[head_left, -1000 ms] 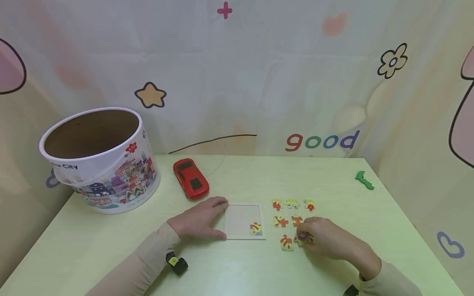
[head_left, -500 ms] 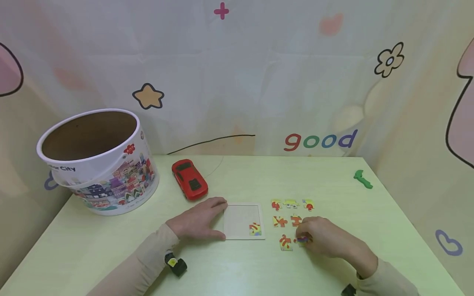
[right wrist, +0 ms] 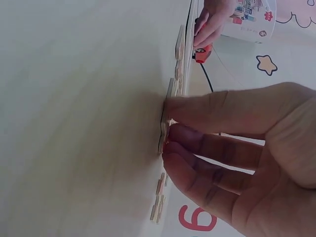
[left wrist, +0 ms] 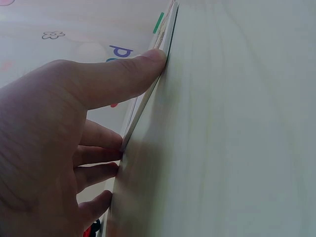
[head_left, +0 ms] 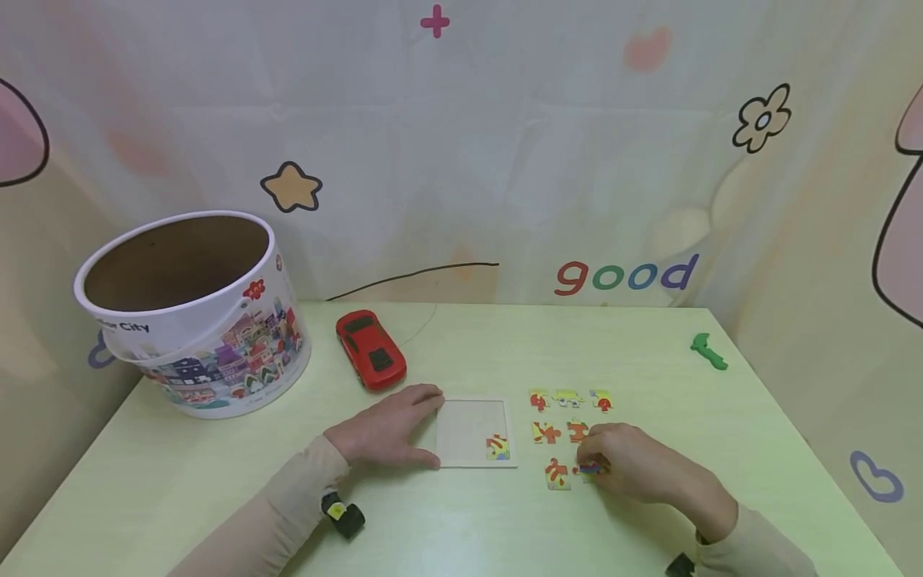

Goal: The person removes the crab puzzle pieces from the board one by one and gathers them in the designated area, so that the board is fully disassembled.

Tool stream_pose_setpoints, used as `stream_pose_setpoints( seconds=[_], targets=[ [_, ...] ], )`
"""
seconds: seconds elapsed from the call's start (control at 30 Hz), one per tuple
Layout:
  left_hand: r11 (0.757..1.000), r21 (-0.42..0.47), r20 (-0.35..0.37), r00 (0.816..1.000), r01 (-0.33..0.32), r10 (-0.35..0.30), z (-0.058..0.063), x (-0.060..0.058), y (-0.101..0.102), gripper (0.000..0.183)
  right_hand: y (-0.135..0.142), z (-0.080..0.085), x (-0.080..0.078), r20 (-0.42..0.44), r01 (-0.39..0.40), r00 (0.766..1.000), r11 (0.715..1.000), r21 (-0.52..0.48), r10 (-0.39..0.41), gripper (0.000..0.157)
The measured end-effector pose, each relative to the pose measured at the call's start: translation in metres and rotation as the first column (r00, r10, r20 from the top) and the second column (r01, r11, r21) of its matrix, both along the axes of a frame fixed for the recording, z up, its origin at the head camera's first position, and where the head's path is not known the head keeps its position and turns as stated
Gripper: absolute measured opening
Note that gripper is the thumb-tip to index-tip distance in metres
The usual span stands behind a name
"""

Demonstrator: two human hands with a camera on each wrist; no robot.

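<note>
My left hand (head_left: pixel 395 429) holds the left side of a shallow, pale puzzle tray (head_left: pixel 461 433), thumb at the near corner and fingers at the far one. In the left wrist view the thumb (left wrist: pixel 155 57) lies on the tray's thin edge. One red and yellow puzzle piece (head_left: pixel 497 447) sits in the tray's near right corner. To the right, my right hand (head_left: pixel 627 461) pinches another puzzle piece (head_left: pixel 588 468), partly hidden under the fingers. In the right wrist view that piece lies low at the tabletop, between thumb and fingertips.
Several loose puzzle pieces (head_left: pixel 557 473) lie in rows between the tray and my right hand. A red toy car (head_left: pixel 371 350) stands behind my left hand. A big white bucket (head_left: pixel 238 353) is at the back left. A small green toy hammer (head_left: pixel 710 352) lies at the far right.
Both hands stay in place. Under the right fingers, the pinched puzzle piece shows a slightly different part of its surface. The whole head view shifts a little.
</note>
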State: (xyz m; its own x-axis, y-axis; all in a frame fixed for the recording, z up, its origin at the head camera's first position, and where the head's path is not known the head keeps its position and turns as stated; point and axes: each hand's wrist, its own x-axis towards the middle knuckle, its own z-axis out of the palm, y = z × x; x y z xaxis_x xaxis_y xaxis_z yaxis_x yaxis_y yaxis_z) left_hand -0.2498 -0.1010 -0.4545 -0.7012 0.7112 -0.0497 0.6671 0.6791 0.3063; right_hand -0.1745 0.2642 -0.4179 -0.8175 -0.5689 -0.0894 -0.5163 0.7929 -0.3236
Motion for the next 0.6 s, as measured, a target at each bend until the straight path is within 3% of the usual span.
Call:
stream_pose_setpoints(
  seconds=[0.3,0.6],
  targets=[
    [1.0,-0.001,-0.002,1.0,-0.001,0.001,0.0,0.0,0.0,0.09,-0.001,0.01,-0.004,0.025,0.028,0.999,1.0,-0.002,-0.028,0.016],
    [1.0,0.003,-0.01,1.0,0.007,-0.007,0.001,0.0,0.0,0.09,-0.013,0.013,-0.006,0.01,-0.03,0.999,0.998,-0.048,0.03,0.016]
  ],
)
